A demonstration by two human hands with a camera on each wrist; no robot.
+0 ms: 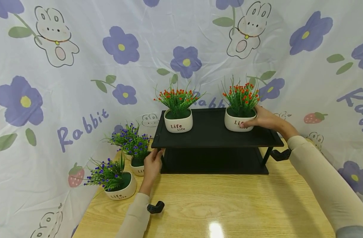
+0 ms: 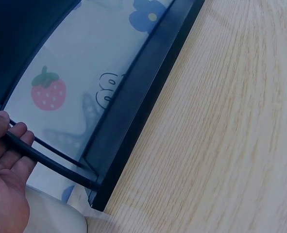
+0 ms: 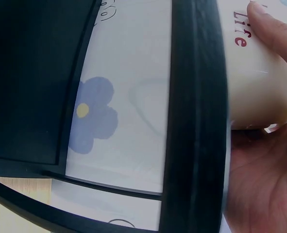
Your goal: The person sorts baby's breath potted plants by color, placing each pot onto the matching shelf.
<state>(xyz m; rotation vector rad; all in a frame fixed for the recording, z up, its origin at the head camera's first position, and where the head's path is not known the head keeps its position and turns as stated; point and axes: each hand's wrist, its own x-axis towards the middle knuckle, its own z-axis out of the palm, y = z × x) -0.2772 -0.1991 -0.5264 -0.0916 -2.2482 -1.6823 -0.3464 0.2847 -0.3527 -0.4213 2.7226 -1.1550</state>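
Observation:
A black two-tier shelf (image 1: 209, 135) stands on the wooden table. My left hand (image 1: 153, 165) is at its left side; in the left wrist view, the thumb and fingers hold a thin black side post (image 2: 53, 166). On the top board, my right hand (image 1: 265, 118) grips a white pot of red flowers (image 1: 236, 124) near the right end, thumb across its "Life" lettering. The right wrist view shows the pot (image 3: 257, 92) tilted within the frame beside the shelf edge; whether its base touches the board is unclear. Another white pot of red flowers (image 1: 178, 125) sits at the left end.
Left of the shelf, several white pots of blue-purple flowers stand on the table; the front one (image 1: 126, 191) is nearest me, another (image 1: 136, 169) is close beside my left hand. A patterned cloth (image 1: 157, 29) hangs behind. The table (image 1: 205, 201) extends in front of the shelf.

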